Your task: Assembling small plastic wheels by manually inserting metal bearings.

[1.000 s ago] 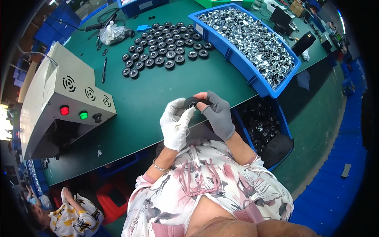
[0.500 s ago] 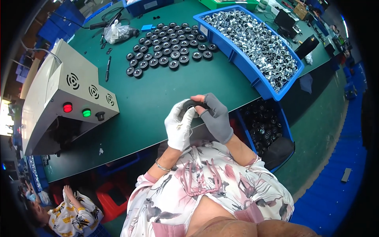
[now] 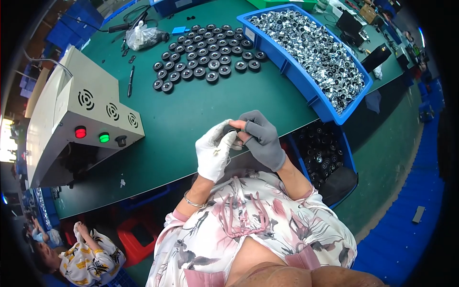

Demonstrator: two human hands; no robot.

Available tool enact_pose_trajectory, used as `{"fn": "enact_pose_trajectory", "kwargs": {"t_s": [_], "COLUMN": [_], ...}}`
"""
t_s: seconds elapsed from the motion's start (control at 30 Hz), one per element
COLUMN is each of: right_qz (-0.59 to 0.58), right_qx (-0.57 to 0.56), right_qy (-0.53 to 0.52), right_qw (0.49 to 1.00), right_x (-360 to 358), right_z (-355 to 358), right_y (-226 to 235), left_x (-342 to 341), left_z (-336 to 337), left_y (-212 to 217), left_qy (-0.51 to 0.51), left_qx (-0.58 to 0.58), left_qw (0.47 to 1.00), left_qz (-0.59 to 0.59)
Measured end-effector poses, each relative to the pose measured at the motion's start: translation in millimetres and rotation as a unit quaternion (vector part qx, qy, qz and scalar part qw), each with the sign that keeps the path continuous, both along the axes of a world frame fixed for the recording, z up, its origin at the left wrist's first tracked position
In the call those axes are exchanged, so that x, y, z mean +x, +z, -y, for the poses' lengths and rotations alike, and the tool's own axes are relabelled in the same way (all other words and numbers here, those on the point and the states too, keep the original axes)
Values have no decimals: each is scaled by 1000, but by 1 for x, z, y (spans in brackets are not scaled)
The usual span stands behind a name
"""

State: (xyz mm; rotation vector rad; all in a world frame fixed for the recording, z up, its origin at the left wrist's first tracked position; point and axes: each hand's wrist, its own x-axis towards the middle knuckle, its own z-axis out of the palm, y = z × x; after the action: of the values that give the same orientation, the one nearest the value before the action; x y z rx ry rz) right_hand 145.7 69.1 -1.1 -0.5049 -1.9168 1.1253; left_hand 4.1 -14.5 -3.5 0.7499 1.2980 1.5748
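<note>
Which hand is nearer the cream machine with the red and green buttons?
Left. The left hand sits just beside the machine; the right hand is on its far side, toward the blue bins.

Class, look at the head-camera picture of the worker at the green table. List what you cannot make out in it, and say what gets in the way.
Head view:
- The small dark part pinched between the left hand and right hand: mostly covered by gloved fingers, its shape unclear.
- The lower blue bin of dark parts: in shadow, partly hidden behind the right forearm.
- The silvery pieces in the upper blue tray: too small to tell apart.
- The beige machine: its left side bends toward the fisheye rim.
</note>
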Motion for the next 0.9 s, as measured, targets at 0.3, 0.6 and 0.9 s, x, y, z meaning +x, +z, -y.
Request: {"fn": "enact_pose_trajectory", "kwargs": {"t_s": [0.3,0.6,0.9], "right_qz": [-38,-46,113], "right_qx": [-313,-346,110], "right_qy": [10,19,-32], "right_qw": [949,937,987], "right_x": [3,3,11], "right_z": [-4,0,-13], "right_y": [6,11,13], "left_x": [4,-7,-2], "left_z": [-2,-3,-4], "left_y": [-3,-12,2], "left_qy": [29,-11,-51], "left_qx": [30,35,22], "left_qw": [999,992,972], "left_qz": [-31,122,230]}}
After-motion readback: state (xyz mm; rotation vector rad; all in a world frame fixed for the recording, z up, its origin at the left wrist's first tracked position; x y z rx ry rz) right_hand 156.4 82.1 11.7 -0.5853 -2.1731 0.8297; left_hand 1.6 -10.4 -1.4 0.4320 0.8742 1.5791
